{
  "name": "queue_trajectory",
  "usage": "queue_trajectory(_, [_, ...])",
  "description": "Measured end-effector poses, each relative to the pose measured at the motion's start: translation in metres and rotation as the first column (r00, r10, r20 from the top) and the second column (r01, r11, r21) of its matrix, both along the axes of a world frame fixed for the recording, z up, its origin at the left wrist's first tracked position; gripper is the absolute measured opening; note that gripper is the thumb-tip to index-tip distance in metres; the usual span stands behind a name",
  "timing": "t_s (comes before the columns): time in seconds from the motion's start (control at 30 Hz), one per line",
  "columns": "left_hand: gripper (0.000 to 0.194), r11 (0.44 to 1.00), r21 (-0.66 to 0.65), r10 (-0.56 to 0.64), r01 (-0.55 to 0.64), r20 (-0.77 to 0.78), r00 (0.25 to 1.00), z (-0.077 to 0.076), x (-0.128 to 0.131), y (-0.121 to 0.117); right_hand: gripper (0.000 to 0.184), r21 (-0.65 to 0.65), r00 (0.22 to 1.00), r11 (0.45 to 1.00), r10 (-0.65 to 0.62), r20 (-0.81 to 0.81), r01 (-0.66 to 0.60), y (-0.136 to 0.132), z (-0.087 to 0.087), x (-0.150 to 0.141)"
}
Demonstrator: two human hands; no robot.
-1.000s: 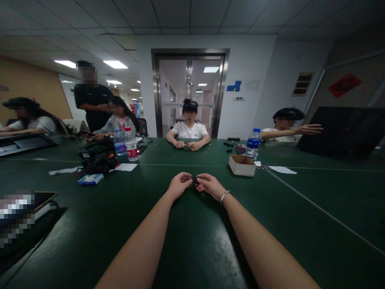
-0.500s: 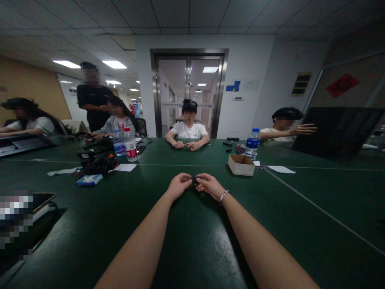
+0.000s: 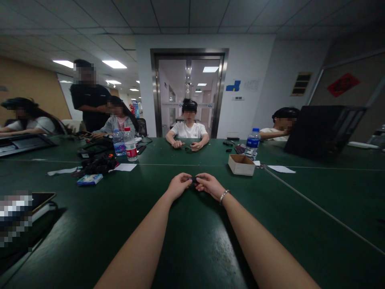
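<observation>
Both my arms stretch out over the dark green table. My left hand and my right hand meet at the middle, fingers pinched together on a small dark object held between them. Too little of the object shows to name it. A thin bracelet circles my right wrist. Both hands rest on or just above the tabletop.
A small open cardboard box sits beyond my right hand, with a water bottle behind it. Two bottles, dark gear and papers lie at the left. Several people sit around the table; one stands at the left. A black panel stands at the right.
My hands hold the same pinch in the same spot. The person at the right has drawn an outstretched arm back behind the black panel, which shifted left.
</observation>
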State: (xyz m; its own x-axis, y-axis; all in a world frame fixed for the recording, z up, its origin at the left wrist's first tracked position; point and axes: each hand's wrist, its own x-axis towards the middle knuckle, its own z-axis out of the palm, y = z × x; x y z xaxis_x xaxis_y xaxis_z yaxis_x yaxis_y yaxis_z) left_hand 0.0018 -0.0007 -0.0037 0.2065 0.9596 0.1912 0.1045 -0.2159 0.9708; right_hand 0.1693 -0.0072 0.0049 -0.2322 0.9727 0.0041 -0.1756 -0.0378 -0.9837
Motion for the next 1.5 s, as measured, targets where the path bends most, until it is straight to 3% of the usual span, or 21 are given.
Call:
queue_trajectory(0.3, [0.021, 0.999, 0.041, 0.025, -0.025, 0.012, 1.0, 0.0034, 0.0009, -0.0034, 0.013, -0.008, 1.0, 1.0, -0.003, -0.002, 0.003, -0.0011, 0.0025, -0.0002])
queue_trajectory(0.6, [0.026, 0.999, 0.036, 0.022, -0.022, 0.027, 0.999, -0.0027, 0.0007, 0.004, 0.013, 0.0, 1.0, 1.0, 0.005, -0.018, -0.005, 0.0006, 0.0006, -0.0002])
queue_trajectory(0.8, [0.039, 0.995, 0.047, 0.093, -0.087, -0.137, 0.986, -0.0027, 0.0027, 0.0016, 0.015, 0.0, 1.0, 1.0, 0.009, -0.022, -0.009, -0.0023, 0.0029, 0.0002])
queue_trajectory(0.97, [0.034, 0.996, 0.084, 0.025, -0.02, -0.051, 0.998, 0.0008, 0.0003, -0.0027, 0.014, 0.009, 0.999, 1.0, 0.02, -0.025, -0.02, -0.0033, 0.0038, 0.0005])
queue_trajectory(1.07, [0.027, 0.999, 0.049, 0.004, 0.0, -0.08, 0.997, 0.0003, 0.0003, -0.0013, 0.013, 0.003, 0.999, 1.0, 0.029, -0.02, -0.029, -0.0031, 0.0038, 0.0006])
queue_trajectory(1.3, [0.035, 0.997, 0.079, 0.016, -0.007, -0.118, 0.993, 0.0032, 0.0004, -0.004, 0.014, 0.001, 1.0, 1.0, 0.022, -0.022, -0.022, -0.0039, 0.0048, 0.0007])
queue_trajectory(1.5, [0.029, 0.998, 0.056, -0.005, 0.013, -0.128, 0.992, 0.0019, 0.0009, -0.0023, 0.012, -0.008, 1.0, 1.0, 0.022, -0.008, -0.022, -0.0053, 0.0072, 0.0003])
